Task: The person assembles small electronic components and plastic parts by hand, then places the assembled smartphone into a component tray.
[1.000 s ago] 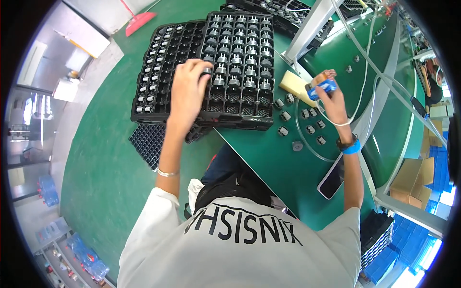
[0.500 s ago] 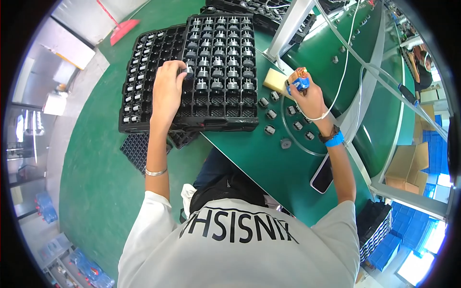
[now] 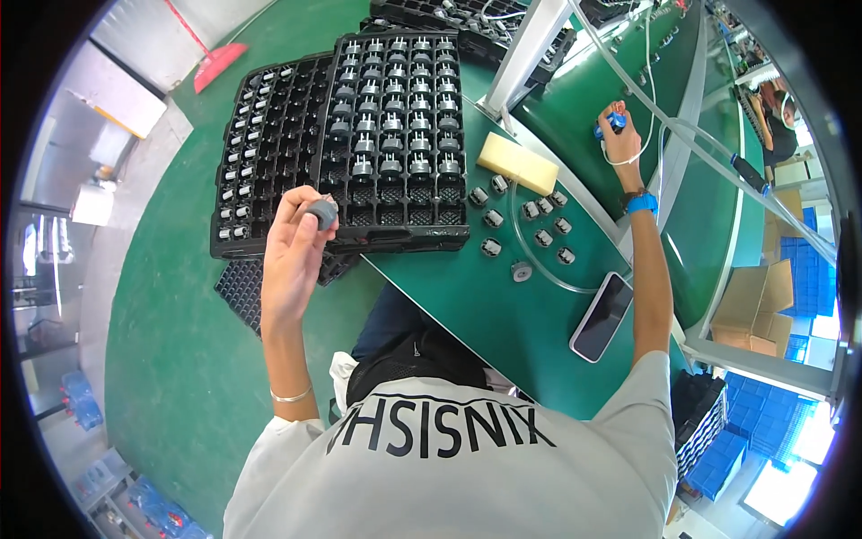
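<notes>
My left hand (image 3: 292, 242) pinches a round dark grey plug part (image 3: 322, 214) over the near-left corner of a black compartment tray (image 3: 386, 235). Rows of grey plug parts with upright metal pins (image 3: 392, 121) fill the far cells of this tray; its nearest cells hold none. Out over the green conveyor belt (image 3: 575, 99), my right hand (image 3: 621, 144) grips a small blue and orange object (image 3: 614, 123), whose kind I cannot make out. Several grey and white plug parts (image 3: 543, 238) lie loose on the green tabletop (image 3: 476, 314), near a yellow sponge block (image 3: 518, 163).
A second black tray (image 3: 269, 135) with small white-tipped parts sits to the left. On the tabletop lie a phone (image 3: 602, 317) and a looped clear tube (image 3: 539, 265). A metal post (image 3: 530, 54) and white cables stand between table and belt.
My left hand has come back from the tray cells toward me, lifting out the round plug part. My right hand has moved away from the sponge, farther out over the belt, with the blue and orange object.
</notes>
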Demonstrator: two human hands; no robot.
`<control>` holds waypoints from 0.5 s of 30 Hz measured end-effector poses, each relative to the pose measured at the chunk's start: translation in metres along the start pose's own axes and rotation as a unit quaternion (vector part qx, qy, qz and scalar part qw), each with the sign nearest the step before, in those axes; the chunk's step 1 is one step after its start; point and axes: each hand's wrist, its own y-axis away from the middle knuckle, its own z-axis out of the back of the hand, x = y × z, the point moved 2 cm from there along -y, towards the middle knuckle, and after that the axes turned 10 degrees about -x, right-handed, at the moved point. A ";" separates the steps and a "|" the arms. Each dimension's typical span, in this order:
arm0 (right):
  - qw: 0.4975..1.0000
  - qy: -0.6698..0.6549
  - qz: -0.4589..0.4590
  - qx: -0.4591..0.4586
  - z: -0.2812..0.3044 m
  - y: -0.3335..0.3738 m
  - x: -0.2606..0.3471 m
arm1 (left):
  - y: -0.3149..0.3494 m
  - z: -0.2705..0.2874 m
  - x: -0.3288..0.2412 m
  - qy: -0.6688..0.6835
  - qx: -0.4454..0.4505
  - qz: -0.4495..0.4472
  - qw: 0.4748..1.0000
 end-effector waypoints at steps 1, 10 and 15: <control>1.000 0.000 0.002 0.000 -0.003 -0.005 -0.008 | 0.002 -0.001 0.001 0.001 -0.001 -0.001 1.000; 0.997 0.059 -0.021 -0.050 -0.004 -0.008 -0.002 | 0.006 -0.034 0.006 -0.055 0.002 -0.045 0.998; 0.925 -0.379 0.022 0.010 0.011 0.032 0.079 | 0.000 -0.062 0.015 -0.001 0.065 -0.103 0.993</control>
